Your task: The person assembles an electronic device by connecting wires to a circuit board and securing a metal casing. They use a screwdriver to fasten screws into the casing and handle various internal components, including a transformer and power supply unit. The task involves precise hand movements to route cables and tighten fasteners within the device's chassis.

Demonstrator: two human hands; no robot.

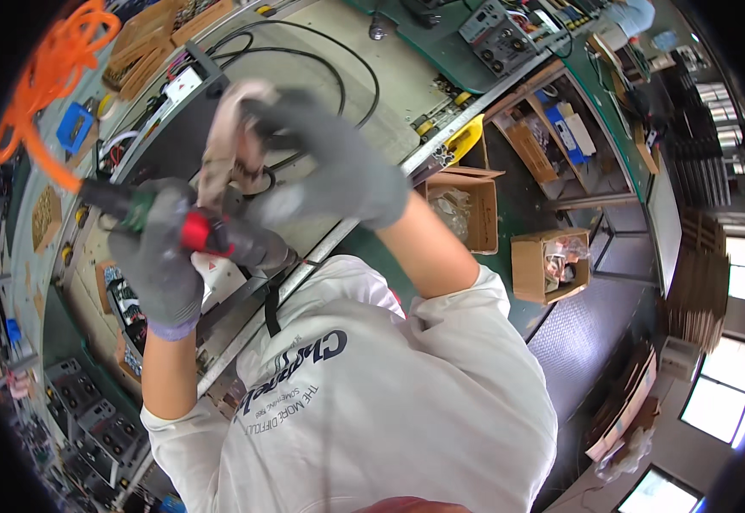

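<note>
My left hand [160, 265], in a grey glove, is wrapped round a power screwdriver [240, 239] with a dark body and green and red bands. Its narrow front end points right, toward the bench edge and my shirt. An orange coiled hose [56, 171] leads into its back end. My right hand [338, 162], also gloved in grey, is raised over the bench and smeared by motion. Against its fingertips is a blurred tan, crumpled, cloth-like thing [225, 154]; whether the fingers grip it is unclear. Below and behind both hands lies a dark grey metal housing [163, 128], partly hidden.
A black cable [364, 64] loops across the bench top. Bins of small parts [137, 51] and a blue tray [74, 126] line the far left. A yellow scoop-like thing [466, 139] hangs at the bench edge. Open cardboard boxes [526, 269] stand to the right.
</note>
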